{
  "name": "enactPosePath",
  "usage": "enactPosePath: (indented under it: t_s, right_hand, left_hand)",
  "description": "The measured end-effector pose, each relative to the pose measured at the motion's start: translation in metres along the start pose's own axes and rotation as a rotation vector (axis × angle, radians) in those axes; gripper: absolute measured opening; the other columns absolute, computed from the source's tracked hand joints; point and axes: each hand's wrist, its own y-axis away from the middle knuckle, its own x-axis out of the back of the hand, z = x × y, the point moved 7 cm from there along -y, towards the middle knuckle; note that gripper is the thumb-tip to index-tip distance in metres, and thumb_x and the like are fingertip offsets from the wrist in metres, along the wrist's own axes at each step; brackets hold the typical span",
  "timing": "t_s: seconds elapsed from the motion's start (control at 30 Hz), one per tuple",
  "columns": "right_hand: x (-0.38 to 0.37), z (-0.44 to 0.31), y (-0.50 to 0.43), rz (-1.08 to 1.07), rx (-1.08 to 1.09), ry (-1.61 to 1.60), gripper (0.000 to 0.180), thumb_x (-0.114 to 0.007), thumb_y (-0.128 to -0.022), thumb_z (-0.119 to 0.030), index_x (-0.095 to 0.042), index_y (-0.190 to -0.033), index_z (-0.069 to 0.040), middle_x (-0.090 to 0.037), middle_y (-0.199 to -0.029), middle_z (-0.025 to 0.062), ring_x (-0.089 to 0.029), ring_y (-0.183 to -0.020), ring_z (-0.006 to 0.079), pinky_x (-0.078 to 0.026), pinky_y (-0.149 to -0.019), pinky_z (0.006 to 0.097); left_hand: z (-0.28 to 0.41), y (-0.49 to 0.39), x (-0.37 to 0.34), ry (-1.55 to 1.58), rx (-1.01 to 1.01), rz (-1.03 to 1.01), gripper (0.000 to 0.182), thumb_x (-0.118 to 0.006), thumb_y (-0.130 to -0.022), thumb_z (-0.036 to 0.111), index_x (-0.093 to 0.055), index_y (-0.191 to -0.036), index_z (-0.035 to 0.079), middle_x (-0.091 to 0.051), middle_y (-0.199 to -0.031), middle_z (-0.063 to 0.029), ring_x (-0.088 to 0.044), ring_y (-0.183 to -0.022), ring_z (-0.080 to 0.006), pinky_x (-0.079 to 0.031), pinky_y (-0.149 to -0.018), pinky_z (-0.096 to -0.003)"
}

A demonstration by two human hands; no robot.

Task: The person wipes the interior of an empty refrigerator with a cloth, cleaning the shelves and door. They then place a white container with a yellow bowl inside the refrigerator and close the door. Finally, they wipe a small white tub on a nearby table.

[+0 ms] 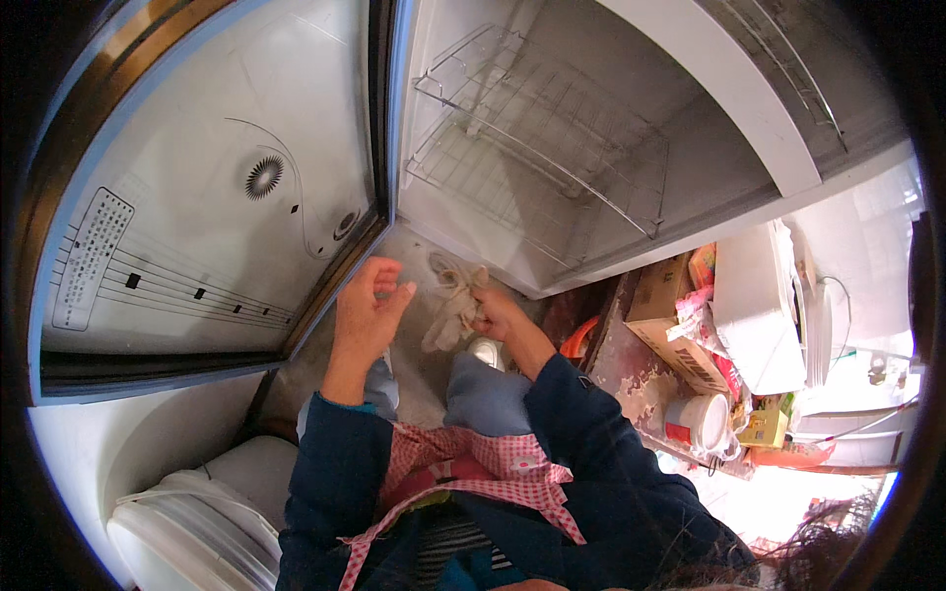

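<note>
In my right hand is a crumpled beige cloth, gripped at its side and hanging over the floor. My left hand is raised beside the lower edge of the cabinet door, with fingers loosely curled, thumb apart and nothing visible in it. The swung-out glass door bears dark printed patterns and a panel of writing. Before me stands a white cabinet, its inside exposed. A wire rack sits in its lower compartment.
Part of another wire rack shows in the compartment above. At right, a worn reddish-brown surface bears a cardboard box, a white bucket and a yellow box. Pale plastic-like items lie at lower left.
</note>
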Motion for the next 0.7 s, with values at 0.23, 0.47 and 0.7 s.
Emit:
enactPosePath:
  t_s: [0.23,0.47,0.7]
  right_hand:
    - [0.145,0.003,-0.075,0.709,0.189,0.195,0.028,-0.056,-0.086,-0.028,-0.056,-0.101,-0.004,-0.061,-0.09,0.0134,-0.061,-0.08,0.0271,-0.05,-0.059,0.0392]
    - [0.2,-0.058,-0.108,1.094,0.283,0.992,0.043,-0.059,-0.083,-0.027,-0.057,-0.113,0.004,-0.064,-0.103,0.0241,-0.064,-0.096,0.0357,-0.053,-0.076,0.041]
    - [0.214,-0.078,-0.167,1.113,0.294,1.151,0.052,-0.061,-0.082,-0.028,-0.049,-0.129,-0.01,-0.063,-0.11,0.0202,-0.065,-0.094,0.0343,-0.051,-0.08,0.0459]
  left_hand:
    - [0.019,0.022,0.004,0.053,0.026,-0.176,0.027,-0.067,-0.082,0.015,-0.06,-0.105,0.003,-0.064,-0.095,-0.0094,-0.062,-0.085,-0.0168,-0.05,-0.071,-0.0288]
    - [0.028,0.038,0.013,-0.009,0.065,-0.318,0.032,-0.07,-0.08,0.011,-0.06,-0.109,0.003,-0.064,-0.099,-0.0161,-0.064,-0.087,-0.022,-0.052,-0.072,-0.0339]
    - [0.033,0.032,0.011,0.007,0.035,-0.406,0.041,-0.077,-0.073,0.014,-0.061,-0.109,0.005,-0.063,-0.107,-0.0169,-0.064,-0.095,-0.03,-0.051,-0.08,-0.0357]
